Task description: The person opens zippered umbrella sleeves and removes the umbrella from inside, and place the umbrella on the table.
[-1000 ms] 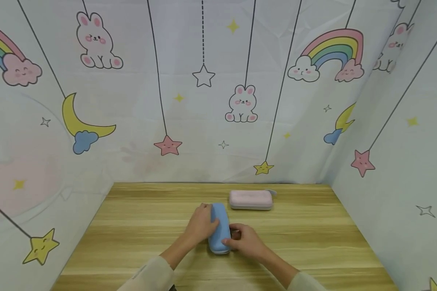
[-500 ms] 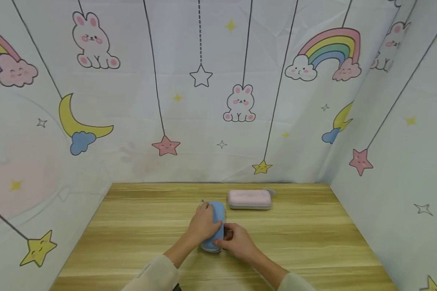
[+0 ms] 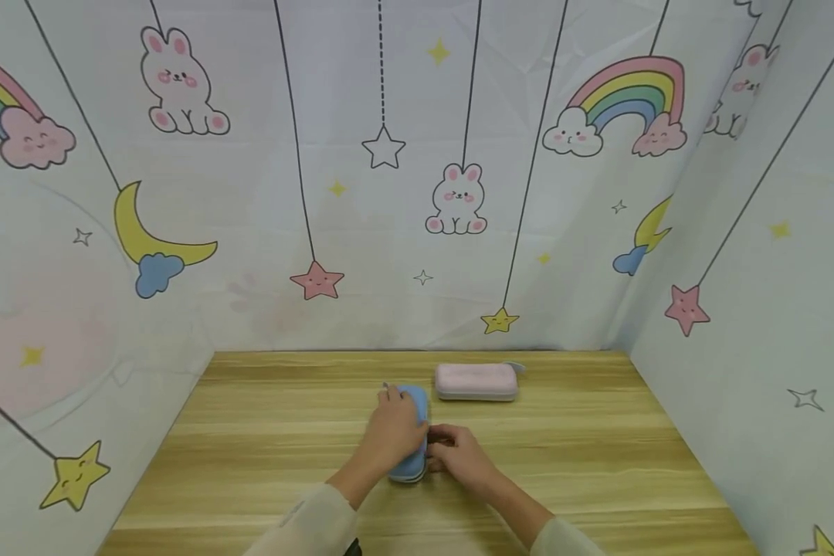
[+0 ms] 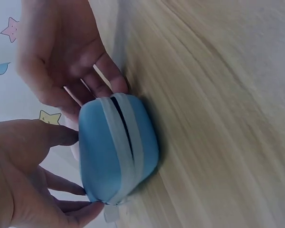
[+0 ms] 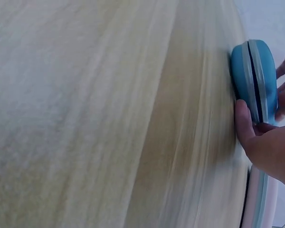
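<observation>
A blue zip case (image 3: 411, 466) lies lengthwise on the wooden table, pointing away from me. My left hand (image 3: 394, 426) reaches over it from the left and grips it, its thumb on the lid and its fingers round the far left part. Against the right side, my right hand (image 3: 462, 457) holds the case with bent fingers. In the left wrist view the case's near end (image 4: 118, 147) shows its pale zip band with a dark gap along it. The same dark slit runs along the case (image 5: 254, 80) in the right wrist view. The contents are hidden.
A pink zip case (image 3: 476, 382) with a small grey tab lies crosswise behind, to the right of the blue one. White cloth walls (image 3: 375, 232) printed with rabbits, stars and rainbows close off the back and both sides of the wooden table (image 3: 563, 463).
The blue case has shifted slightly left with both hands. My left hand has moved a little right over the lid, and my right thumb has come off the top to the case's right side.
</observation>
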Motion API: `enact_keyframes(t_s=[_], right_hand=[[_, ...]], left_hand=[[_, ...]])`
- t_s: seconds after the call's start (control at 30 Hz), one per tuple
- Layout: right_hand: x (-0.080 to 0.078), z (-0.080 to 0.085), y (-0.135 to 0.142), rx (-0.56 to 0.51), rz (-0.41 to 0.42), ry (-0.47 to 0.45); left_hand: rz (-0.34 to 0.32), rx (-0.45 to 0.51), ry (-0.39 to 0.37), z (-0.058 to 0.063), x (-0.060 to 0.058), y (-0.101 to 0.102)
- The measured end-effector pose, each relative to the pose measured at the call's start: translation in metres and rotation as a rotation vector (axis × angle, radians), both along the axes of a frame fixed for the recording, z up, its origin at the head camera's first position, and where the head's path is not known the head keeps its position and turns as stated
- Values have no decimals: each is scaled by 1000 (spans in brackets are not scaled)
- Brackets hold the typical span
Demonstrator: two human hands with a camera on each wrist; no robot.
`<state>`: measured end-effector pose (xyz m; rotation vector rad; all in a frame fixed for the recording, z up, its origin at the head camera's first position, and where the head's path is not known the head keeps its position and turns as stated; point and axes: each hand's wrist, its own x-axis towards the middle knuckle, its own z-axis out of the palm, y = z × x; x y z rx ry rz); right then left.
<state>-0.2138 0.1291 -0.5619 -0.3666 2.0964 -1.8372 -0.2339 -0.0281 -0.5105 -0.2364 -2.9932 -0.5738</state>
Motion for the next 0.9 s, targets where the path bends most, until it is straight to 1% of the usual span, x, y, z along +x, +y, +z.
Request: enact_keyframes(t_s=[0.07, 0.17, 0.23, 0.33, 0.4, 0.5, 0.7, 0.9], right_hand=[[-4, -2, 1, -47, -24, -26], [-8, -6, 2, -28, -57, -12], [-8, -7, 0, -11, -70, 11], [-6, -7, -3, 2, -75, 35], [-5, -7, -4, -1, -80, 39], [-4, -8, -4, 11, -88, 40], [-6, -14, -2, 53, -72, 53], [-9, -17, -1, 43, -44, 51]], left_hand=[[29, -40, -13, 2, -2, 6], [65, -86, -27, 4, -4, 14], [83, -136, -30, 5, -4, 18], [94, -220, -40, 4, -5, 22], [95, -278, -47, 1, -6, 24], [96, -331, -44, -5, -6, 26], [86, -379, 2, -8, -4, 28], [73, -427, 34, -10, -4, 28]])
